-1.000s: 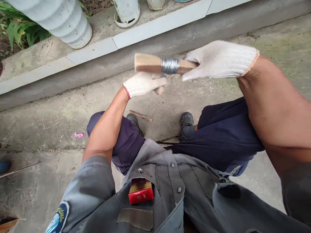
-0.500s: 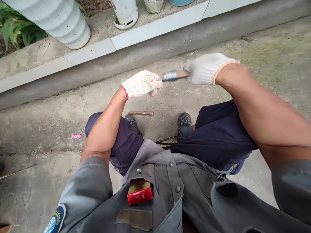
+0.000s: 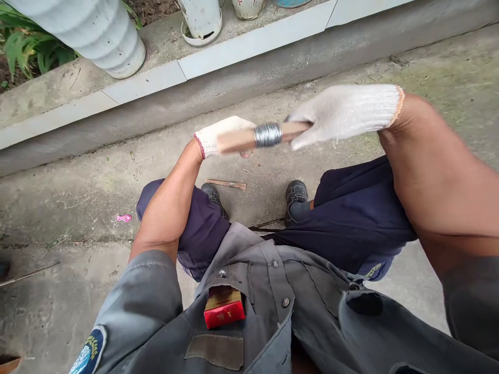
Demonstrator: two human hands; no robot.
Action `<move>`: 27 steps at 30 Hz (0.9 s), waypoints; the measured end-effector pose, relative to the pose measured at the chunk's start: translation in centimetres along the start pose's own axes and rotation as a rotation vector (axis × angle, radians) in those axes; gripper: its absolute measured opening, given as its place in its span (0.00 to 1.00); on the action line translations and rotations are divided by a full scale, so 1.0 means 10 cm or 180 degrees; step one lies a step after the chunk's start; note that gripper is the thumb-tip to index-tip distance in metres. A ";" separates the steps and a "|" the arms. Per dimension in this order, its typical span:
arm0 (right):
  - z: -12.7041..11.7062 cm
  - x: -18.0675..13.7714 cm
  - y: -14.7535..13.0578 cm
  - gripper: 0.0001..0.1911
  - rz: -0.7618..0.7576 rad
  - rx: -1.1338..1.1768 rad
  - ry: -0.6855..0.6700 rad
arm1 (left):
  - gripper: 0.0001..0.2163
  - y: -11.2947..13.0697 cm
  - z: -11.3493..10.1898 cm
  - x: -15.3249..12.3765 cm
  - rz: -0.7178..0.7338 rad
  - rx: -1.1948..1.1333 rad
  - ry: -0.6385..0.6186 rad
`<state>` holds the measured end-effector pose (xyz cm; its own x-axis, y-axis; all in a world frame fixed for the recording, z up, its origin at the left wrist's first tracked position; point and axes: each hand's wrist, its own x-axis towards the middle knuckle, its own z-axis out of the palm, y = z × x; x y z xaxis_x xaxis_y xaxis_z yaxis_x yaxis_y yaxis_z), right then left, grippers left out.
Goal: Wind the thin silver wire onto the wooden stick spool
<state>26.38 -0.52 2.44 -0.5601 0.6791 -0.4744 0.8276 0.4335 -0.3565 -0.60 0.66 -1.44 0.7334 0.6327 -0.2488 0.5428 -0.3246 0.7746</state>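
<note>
My right hand [image 3: 345, 111], in a white knitted glove, grips one end of a flat wooden stick [image 3: 236, 142]. Silvery wire [image 3: 268, 135] is wound in a thick band around the stick's middle. The stick's free end is slightly blurred and passes in front of my left hand [image 3: 208, 139], which wears a similar glove. My left fingers look curled, with one bare fingertip showing below the stick; whatever they pinch is hidden. On the concrete beneath lies a second thin wooden stick [image 3: 225, 184] with a little wire around it, beside my shoe.
A low tiled ledge [image 3: 253, 49] runs across the front, bearing a ribbed white planter [image 3: 105, 41] and several smaller pots. A pink plastic piece [image 3: 123, 218] and a thin rod [image 3: 29, 274] lie on the ground at left. A red box [image 3: 225, 314] sits in my shirt pocket.
The wire-wound stick has swung toward me, its free end now crossing in front of my left hand. My right hand has shifted right and turned; my left has barely moved.
</note>
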 end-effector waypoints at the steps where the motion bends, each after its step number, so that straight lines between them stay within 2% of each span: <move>1: -0.03 0.01 -0.02 0.21 0.0069 -0.0018 0.0274 | 0.14 0.03 0.00 -0.01 -0.0012 -0.0081 0.0035; 4: -0.09 0.06 -0.07 0.22 0.0485 -0.0041 0.1007 | 0.17 0.13 -0.02 -0.04 -0.0063 -0.0163 0.0294; 6: -0.11 0.10 -0.06 0.21 0.0784 -0.0094 0.1353 | 0.16 0.18 -0.02 -0.06 -0.0078 -0.0144 0.0317; 9: -0.11 0.18 0.02 0.25 0.0953 -0.0296 0.1470 | 0.15 0.17 -0.01 -0.06 -0.0045 -0.0044 0.0117; 12: -0.07 0.26 0.08 0.28 0.1218 -0.0541 0.1222 | 0.15 0.13 -0.01 -0.06 0.0061 0.0137 -0.0026; 15: 0.04 0.32 0.07 0.21 0.1294 -0.0881 0.0601 | 0.16 0.12 -0.02 -0.07 0.0009 0.0386 -0.0011; 19: 0.26 0.35 0.02 0.10 0.0803 -0.1149 -0.0406 | 0.16 0.09 -0.03 -0.06 -0.0264 0.0673 -0.0089; 22: 0.35 0.32 -0.02 0.07 0.0350 -0.1127 -0.0729 | 0.15 0.01 -0.02 -0.03 -0.0341 0.0635 -0.0060; 27: 0.27 0.22 -0.05 0.09 -0.0191 -0.0582 -0.1056 | 0.13 -0.09 -0.04 -0.02 -0.0272 0.0372 0.0220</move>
<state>24.65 -0.81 -0.62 -0.5642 0.4336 -0.7026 0.7691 0.5854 -0.2563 -1.41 1.08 -1.88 0.6548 0.7070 -0.2671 0.6489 -0.3447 0.6783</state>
